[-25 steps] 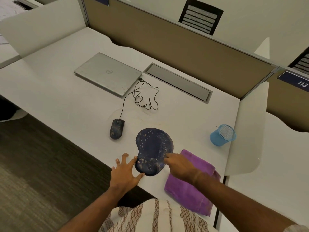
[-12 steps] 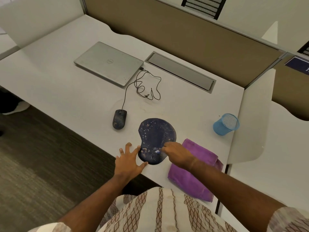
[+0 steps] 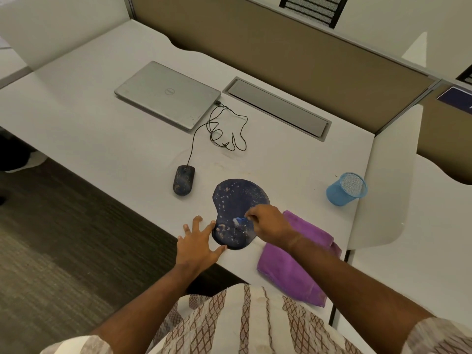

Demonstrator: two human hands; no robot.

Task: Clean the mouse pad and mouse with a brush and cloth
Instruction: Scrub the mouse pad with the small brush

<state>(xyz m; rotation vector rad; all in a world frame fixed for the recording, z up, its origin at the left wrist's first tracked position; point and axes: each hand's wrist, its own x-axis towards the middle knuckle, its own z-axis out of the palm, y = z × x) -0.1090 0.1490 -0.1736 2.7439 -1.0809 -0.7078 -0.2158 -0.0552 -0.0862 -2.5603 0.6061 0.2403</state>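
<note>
Brushing looks to have begun: a second ago the right hand (image 3: 268, 223) lay at the pad's right edge with no tool showing, and now it sits over the near half of the pad (image 3: 237, 198), fingers curled and pinching a small blue brush (image 3: 240, 220) whose tip touches the surface. The left hand (image 3: 198, 242) has stayed put just left of the pad, open and spread flat on the desk (image 3: 102, 123), with forefinger and thumb touching the pad's left rim, seemingly to steady it. Pale specks still cover most of the pad, so the sweep appears barely started. The mouse (image 3: 184, 180), left of the pad and a little beyond it, shows similar smears and looks untouched. The cloth (image 3: 301, 264) lies folded just right of the pad, partly under the right forearm, apparently waiting for the wiping stage. The mouse cable (image 3: 224, 134) loops beyond the pad to a closed laptop (image 3: 167, 94). A blue mesh cup (image 3: 346, 189) stands well to the pad's right. As for writing, the laptop lid carries a round emblem that seems to read Dell, though it is small. The blue sign (image 3: 457, 98) far right of the pad is cut off by the frame edge, and the number 113 seen on it a second ago cannot be read now.
</note>
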